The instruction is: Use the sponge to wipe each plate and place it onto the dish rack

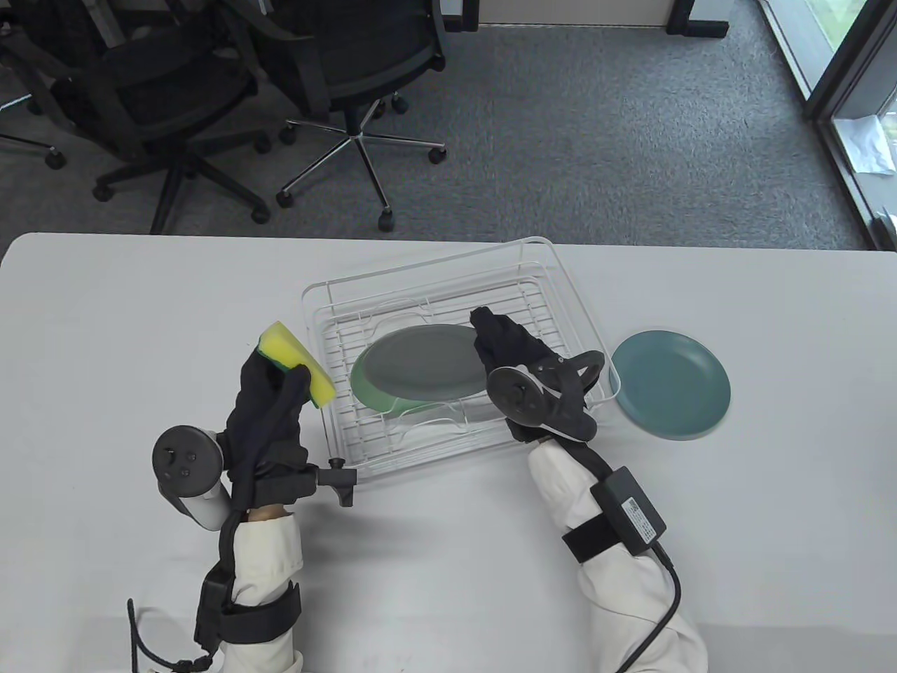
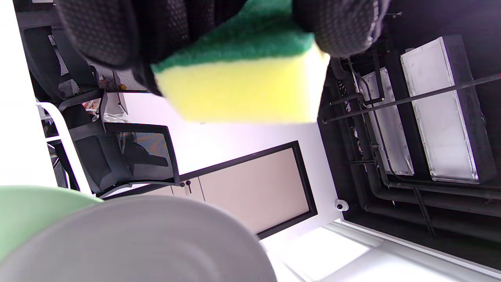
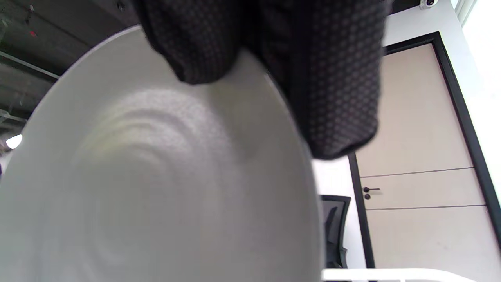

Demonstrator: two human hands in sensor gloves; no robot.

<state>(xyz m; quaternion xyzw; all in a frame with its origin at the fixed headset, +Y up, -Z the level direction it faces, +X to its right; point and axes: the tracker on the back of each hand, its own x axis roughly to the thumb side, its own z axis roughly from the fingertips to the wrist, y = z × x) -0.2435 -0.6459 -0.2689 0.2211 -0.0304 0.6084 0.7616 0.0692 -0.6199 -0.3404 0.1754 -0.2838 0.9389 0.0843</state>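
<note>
A white wire dish rack (image 1: 560,280) stands mid-table. In it a grey plate (image 1: 420,361) leans in front of a green plate (image 1: 368,392). My right hand (image 1: 501,343) grips the grey plate's right rim; in the right wrist view its fingers (image 3: 325,78) curl over the grey plate (image 3: 156,188). My left hand (image 1: 270,406) holds a yellow sponge with a green scrub side (image 1: 298,354) just left of the rack, off the table. The left wrist view shows the sponge (image 2: 242,78) pinched between glove fingers, above the grey plate (image 2: 137,243) and green plate (image 2: 31,211). A teal plate (image 1: 673,384) lies flat right of the rack.
Office chairs (image 1: 350,84) stand on the carpet beyond the table's far edge. A glass door (image 1: 855,77) is at the far right. Bare white table (image 1: 126,329) lies left of the rack and along the front.
</note>
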